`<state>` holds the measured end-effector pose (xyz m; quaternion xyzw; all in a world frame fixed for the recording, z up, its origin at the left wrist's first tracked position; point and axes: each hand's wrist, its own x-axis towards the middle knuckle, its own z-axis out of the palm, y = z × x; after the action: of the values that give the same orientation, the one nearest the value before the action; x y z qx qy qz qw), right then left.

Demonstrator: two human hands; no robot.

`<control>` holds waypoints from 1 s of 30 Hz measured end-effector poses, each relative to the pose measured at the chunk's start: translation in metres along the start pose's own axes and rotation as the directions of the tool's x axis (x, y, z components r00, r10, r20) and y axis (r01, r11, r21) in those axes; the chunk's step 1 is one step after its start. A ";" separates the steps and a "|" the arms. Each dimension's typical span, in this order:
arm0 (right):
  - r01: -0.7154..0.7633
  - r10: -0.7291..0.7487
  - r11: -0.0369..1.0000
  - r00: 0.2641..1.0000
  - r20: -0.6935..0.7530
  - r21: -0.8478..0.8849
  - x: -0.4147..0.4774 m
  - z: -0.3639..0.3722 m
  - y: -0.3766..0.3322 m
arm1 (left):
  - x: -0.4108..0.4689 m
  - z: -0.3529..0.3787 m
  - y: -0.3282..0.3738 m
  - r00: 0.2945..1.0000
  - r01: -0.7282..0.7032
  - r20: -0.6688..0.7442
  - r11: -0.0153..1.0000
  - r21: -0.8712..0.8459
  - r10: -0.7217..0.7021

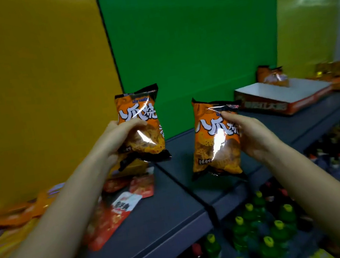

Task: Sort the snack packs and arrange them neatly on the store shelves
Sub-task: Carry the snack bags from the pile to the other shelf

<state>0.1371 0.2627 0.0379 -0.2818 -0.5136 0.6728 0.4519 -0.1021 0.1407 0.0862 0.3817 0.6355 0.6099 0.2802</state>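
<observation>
The left hand (pixel 117 136) grips a glossy orange foil snack pack with black ends (pixel 137 111), fingers curled across its front and thumb hidden behind. The right hand (pixel 251 136) clamps a second pack of the same orange kind (pixel 213 144) by its right edge, fingertips pressing near the top seam. Both packs stand roughly upright in the grips, long axes vertical and printed faces toward the camera, held over the grey metal shelf (pixel 176 205).

Beyond the right hand and further to its right sits an open cardboard display tray with white inside and orange walls (pixel 267 106), and one matching orange pack (pixel 273 76) stands at its back. The right hand is plainly the nearer one; the left hand is well apart from the tray, on the far side of the right-hand pack. The likely destination is that tray, so the right-hand pack would probably go first, kept upright.

Below the left hand lie flat red sachets (pixel 137 184).
</observation>
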 end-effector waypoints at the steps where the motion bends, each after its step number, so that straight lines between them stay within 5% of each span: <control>1: 0.010 -0.011 1.000 1.000 -0.027 -0.008 0.001 -0.021 -0.006 | 0.005 0.021 0.000 1.000 -0.005 0.023 1.000 0.001 0.005; 15: 0.064 -0.091 0.990 0.971 -0.219 -0.125 0.026 -0.295 -0.091 | 0.044 0.324 0.004 0.960 -0.024 0.277 0.999 -0.028 0.031; 30: 0.043 -0.102 0.980 0.949 -0.297 -0.197 0.136 -0.456 -0.147 | 0.155 0.528 0.026 0.919 -0.088 0.385 0.996 0.005 0.079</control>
<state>0.5100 0.5930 0.0454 -0.4047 -0.5085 0.5525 0.5219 0.2499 0.5645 0.0768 0.5238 0.5580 0.5275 0.3689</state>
